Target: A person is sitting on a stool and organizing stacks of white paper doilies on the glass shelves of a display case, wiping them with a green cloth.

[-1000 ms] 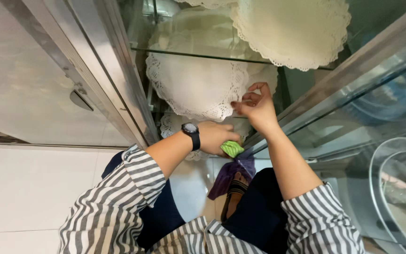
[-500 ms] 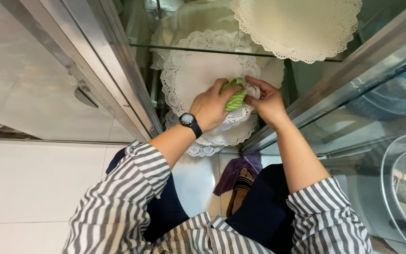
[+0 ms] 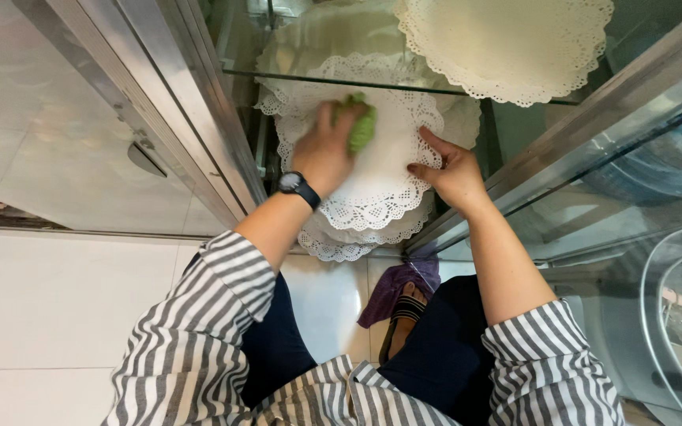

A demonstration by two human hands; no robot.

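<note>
Green crumpled cloth (image 3: 361, 126) is gripped in closed fingers of left hand (image 3: 324, 151), pressed on round white lace paper doily (image 3: 372, 170) on glass shelf (image 3: 515, 96); right hand (image 3: 455, 173) is laid open, fingers spread, on doily's right edge, just beside cloth

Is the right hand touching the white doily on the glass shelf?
Touching. The head view shows the right hand with its fingertips pressed flat on the doily's edge, no gap visible.
</note>
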